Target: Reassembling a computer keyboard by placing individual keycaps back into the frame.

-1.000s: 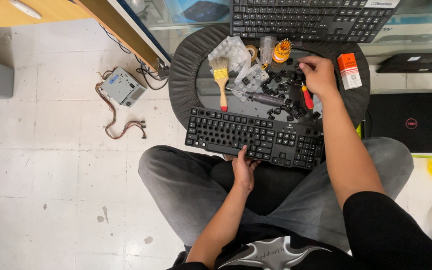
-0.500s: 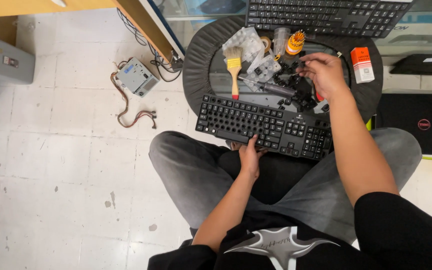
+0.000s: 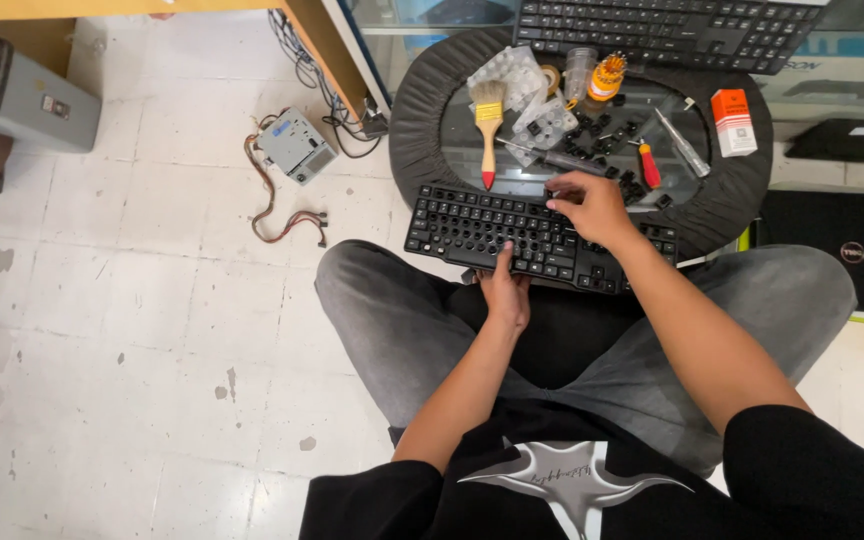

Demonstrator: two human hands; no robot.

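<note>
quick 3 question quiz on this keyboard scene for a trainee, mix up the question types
1. True or false: the left hand grips the near edge of the black keyboard on the lap.
2. Multiple choice: the right hand is A) holding the paintbrush, B) over the keyboard's upper edge, fingertips down, C) resting on the floor.
3. Fill in: the red-handled screwdriver lies on the round ____.

Key: 1 true; 2 B; 3 table.
</note>
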